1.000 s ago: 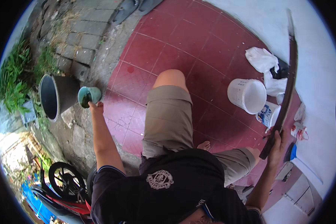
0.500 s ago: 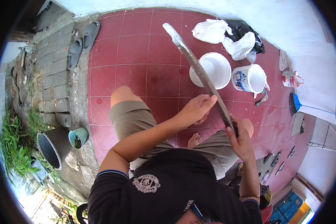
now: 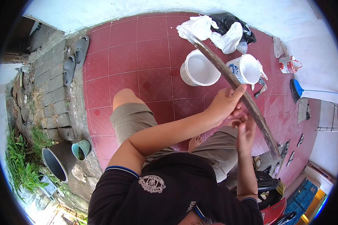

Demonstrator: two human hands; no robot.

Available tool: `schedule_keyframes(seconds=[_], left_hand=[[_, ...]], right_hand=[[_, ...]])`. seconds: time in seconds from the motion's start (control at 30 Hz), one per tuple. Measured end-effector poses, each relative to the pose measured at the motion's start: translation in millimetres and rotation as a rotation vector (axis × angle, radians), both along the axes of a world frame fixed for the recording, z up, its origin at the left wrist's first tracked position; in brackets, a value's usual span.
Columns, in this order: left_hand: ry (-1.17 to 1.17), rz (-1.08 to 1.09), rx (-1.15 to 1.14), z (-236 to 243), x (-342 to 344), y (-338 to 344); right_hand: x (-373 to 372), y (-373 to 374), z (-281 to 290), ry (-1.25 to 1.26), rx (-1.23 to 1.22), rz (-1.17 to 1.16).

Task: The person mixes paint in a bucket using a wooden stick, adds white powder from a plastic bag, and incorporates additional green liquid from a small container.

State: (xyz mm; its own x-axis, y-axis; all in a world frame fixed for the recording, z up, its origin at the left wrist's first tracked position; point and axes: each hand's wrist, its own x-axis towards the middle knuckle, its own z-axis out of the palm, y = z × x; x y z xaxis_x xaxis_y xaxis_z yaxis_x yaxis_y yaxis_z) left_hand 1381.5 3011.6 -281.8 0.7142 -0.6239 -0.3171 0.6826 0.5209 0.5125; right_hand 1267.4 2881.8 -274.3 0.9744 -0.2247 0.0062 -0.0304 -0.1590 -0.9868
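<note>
A long weathered wooden stick (image 3: 260,123) slants across the middle right of my view, its whitish far end over the white bags. My left hand (image 3: 226,103) grips it near the middle, thumb along its upper side. Just below, my right hand (image 3: 244,131) is beside the stick with fingers loosely curled and apart, not wrapped round it. Behind the stick stand a white bucket (image 3: 193,75) and a printed white bucket (image 3: 236,69), with a brush and a scraper-like tool (image 3: 260,90) beside them.
White bags (image 3: 229,39) and a black bag (image 3: 225,20) lie by the wall. A blue broom (image 3: 296,88) stands right. At left are grey sandals (image 3: 80,52), pavers, plants, a dark pot (image 3: 64,157) and a mint pot (image 3: 84,148). A red motorbike (image 3: 272,210) is at lower right.
My left hand left the mint pot and took hold of the stick, moving it rightward in the last half second. My right hand has loosened from the stick's lower part. My view has also turned.
</note>
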Motion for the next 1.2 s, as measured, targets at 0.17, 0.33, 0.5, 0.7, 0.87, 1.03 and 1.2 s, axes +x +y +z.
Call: schedule_keyframes(seconds=[0.17, 0.33, 0.5, 0.7, 0.87, 1.03, 1.2], left_hand=[[0.011, -0.212, -0.016, 6.2, 6.3, -5.7], [-0.354, -0.576, 0.388, -7.8, 40.7, 54.5], [-0.386, 0.072, 0.959, -116.0, 111.3, 122.8], [-0.515, -0.145, 1.091, -173.5, 111.8, 116.2], [-0.534, -0.125, 0.947, -190.2, 111.3, 106.7], [-0.503, -0.061, 0.913, -197.5, 111.4, 106.6], [-0.489, -0.064, 0.937, -193.4, 110.5, 98.5]], right_hand=[[57.9, -33.5, 16.9, -0.407, -0.516, -0.084], [74.9, -27.3, 30.5, -0.238, -0.412, -0.249], [120.5, -18.4, -7.5, -0.077, -0.457, -0.231], [170.8, -18.8, -63.2, -0.167, -0.601, -0.180], [189.0, 12.1, -70.1, -0.199, -0.560, -0.168], [183.1, 27.9, -69.3, -0.037, -0.407, -0.024], [176.1, 2.2, -57.8, -0.043, -0.453, -0.072]])
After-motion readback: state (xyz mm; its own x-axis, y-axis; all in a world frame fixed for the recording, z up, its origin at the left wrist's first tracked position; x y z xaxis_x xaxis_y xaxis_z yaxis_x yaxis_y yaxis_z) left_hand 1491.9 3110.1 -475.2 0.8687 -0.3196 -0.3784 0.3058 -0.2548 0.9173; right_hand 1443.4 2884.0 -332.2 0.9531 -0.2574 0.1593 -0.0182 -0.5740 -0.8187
